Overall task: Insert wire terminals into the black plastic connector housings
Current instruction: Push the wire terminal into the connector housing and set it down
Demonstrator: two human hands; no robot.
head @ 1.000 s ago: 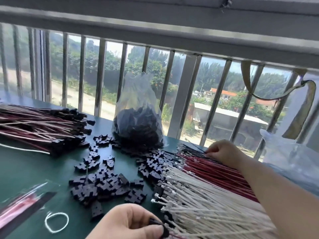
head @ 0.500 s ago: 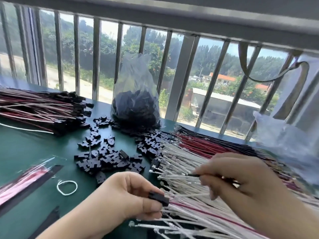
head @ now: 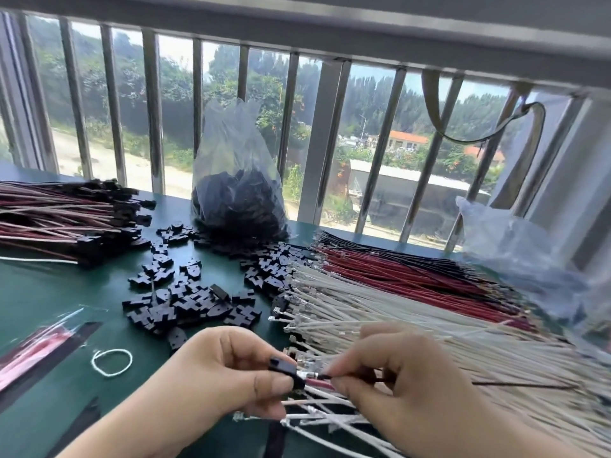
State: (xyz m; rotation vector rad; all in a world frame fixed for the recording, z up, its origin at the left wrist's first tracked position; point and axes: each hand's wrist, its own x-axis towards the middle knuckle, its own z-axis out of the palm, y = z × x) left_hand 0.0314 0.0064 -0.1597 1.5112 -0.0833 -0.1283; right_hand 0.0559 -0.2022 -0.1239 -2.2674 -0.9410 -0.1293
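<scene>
— Since a moment ago, what has changed?

— Both hands have come together low in the view, well in front of the plastic bag [head: 236,180] of black housings that stands by the window bars. Half a second back the right hand was lifting a wire off the fan; now its tip meets the housing.

— Start with the biggest things, taking the bag as the mark.

— Green table [head: 49,292] under everything. Right of the bag and nearer the person spreads the fan of loose wires [head: 413,302]: black ones nearest the window, red next, white nearest the person, metal terminals pointing left. Left of the bag lies a bundle of finished wires [head: 59,219] already fitted with black housings. Just in front of the bag, a scatter of loose black housings [head: 185,302].

— And the hands?

— Left hand [head: 215,375], straight in front of the bag and close to the camera, pinches one black housing [head: 283,370] between thumb and fingers. Right hand [head: 396,385], just right of it, pinches a dark wire [head: 363,377] near its end; the silvery terminal [head: 307,374] touches the housing's right side. How deep it sits I cannot tell. A red wire [head: 319,386] already runs out of that housing.

— Anything smaller?

— A white loop of string [head: 111,361], front-left of the bag, left of the left hand.
</scene>
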